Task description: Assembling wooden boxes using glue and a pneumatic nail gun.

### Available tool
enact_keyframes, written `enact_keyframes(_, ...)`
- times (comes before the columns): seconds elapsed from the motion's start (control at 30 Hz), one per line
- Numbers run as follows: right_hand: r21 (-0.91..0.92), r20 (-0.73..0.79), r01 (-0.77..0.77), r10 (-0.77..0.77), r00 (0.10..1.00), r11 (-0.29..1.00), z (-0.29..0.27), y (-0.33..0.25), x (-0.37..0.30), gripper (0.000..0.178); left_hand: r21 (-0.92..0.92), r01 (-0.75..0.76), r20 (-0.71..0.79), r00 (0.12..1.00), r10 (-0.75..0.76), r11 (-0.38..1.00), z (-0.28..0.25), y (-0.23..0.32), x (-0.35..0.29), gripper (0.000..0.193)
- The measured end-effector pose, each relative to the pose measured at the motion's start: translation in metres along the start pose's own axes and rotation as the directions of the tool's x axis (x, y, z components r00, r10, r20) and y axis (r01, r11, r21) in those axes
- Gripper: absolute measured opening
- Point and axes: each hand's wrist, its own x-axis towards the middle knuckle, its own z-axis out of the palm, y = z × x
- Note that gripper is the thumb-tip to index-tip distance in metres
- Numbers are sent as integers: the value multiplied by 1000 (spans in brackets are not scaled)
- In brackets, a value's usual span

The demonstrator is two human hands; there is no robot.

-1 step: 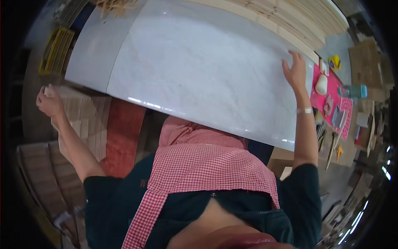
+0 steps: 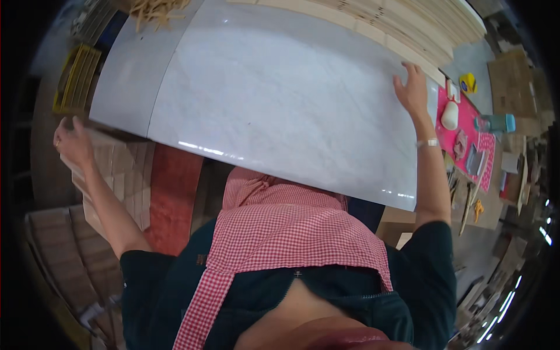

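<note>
My left hand (image 2: 74, 144) is held out past the table's left end, above stacked pale blocks or boxes (image 2: 119, 181). Its fingers are apart, and nothing shows in them. Over the right end of the white marbled tabletop (image 2: 280, 87) is my right hand (image 2: 413, 93), its thumb and fingers loosely spread and empty. The hand lies close to the pale wooden boards (image 2: 402, 35) along the far edge. Whether it touches the surface, I cannot tell.
A pink mat (image 2: 449, 137) at the right carries a white rounded object (image 2: 450, 115). Beside it lies a teal-lidded container (image 2: 499, 123). Thin wooden strips (image 2: 154, 10) are heaped at the far left, near a yellow crate (image 2: 76, 79). A reddish board (image 2: 174, 192) stands under the table edge.
The fingers of my left hand have spread a little. My right hand has shifted slightly farther away and left. The view has tilted a little.
</note>
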Motion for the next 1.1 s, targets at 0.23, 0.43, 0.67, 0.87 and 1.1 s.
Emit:
enact_keyframes(0.23, -346, 223, -105, 190, 956, 932, 34, 91, 77, 51, -620, -275, 189, 856, 481, 735, 53, 233, -47, 49)
enact_keyframes(0.43, -215, 644, 15, 130, 754, 976, 9, 76, 93, 53, -836, -218, 209, 723, 659, 504, 78, 356, -77, 53)
enact_keyframes(0.67, 73, 472, -118, 70, 879, 990, -49, 24, 32, 26, -597, -592, 60, 640, 766, 542, 147, 424, -24, 51)
enact_keyframes(0.87, -140, 411, -159, 203, 889, 977, -93, -5, -5, 17, -424, -708, 403, 411, 818, 565, 137, 407, 7, 48)
enact_keyframes(1.1, -182, 237, -281, 319, 917, 942, -43, -6, -44, 20, -594, -590, 618, 101, 780, 547, 43, 364, -49, 51)
